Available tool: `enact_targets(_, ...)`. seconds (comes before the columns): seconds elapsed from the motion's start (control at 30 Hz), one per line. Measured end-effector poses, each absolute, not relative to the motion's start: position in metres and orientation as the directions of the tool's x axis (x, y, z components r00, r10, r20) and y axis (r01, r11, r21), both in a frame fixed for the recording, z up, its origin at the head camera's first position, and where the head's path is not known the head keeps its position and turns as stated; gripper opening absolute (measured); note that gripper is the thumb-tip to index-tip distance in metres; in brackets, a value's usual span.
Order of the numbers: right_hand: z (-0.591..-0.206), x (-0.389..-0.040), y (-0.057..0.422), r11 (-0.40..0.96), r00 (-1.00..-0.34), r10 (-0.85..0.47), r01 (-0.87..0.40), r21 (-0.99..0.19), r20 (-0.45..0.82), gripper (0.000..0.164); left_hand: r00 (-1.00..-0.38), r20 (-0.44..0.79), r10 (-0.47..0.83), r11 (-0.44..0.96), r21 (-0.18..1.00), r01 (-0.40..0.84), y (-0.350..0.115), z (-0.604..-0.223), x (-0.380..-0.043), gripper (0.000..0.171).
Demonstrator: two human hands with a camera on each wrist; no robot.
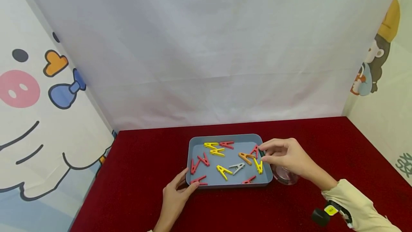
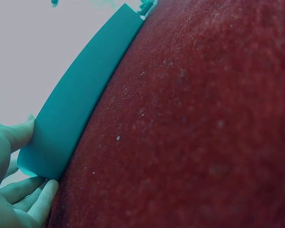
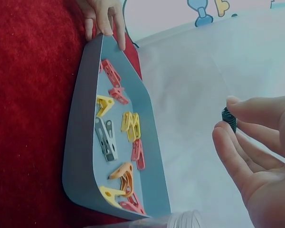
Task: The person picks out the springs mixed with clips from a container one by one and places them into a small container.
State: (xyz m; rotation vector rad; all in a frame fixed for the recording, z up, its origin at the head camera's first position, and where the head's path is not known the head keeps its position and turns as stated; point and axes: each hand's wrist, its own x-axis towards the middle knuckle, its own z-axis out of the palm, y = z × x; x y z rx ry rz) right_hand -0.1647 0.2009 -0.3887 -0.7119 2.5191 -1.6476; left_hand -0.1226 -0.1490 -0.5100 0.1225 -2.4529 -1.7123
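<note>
My right hand pinches a small dark green coil spring between thumb and fingertips, above the right side of a grey-blue tray. My left hand holds the tray's near left corner, with the thumb at the front rim and fingers by the left wall. Spread out in the tray are red, yellow, orange and grey clothespins. The orange clothespin, a yellow clothespin and a red clothespin lie closest to the right hand. The grey clothespin lies near the tray's middle.
A clear round jar with a dark coil visible in it stands against the tray's right side, partly behind the right hand. A dark red cloth covers the table. White curtain hangs behind, with printed cartoon panels on both sides.
</note>
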Motion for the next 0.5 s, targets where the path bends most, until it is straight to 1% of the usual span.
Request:
enact_targets(0.23, -0.392, -0.164, 0.209, 0.321, -0.904, -0.387, -0.319, -0.892, 0.185, 0.027, -0.986, 0.072, -0.152, 0.361, 0.933, 0.012, -0.149, -0.51, -0.122, 0.065)
enact_targets(0.5, -0.39, -0.162, 0.217, 0.364, -0.917, -0.359, -0.311, -0.878, 0.176, 0.029, -0.986, 0.075, -0.15, 0.357, 0.934, 0.017, -0.148, -0.51, -0.123, 0.065)
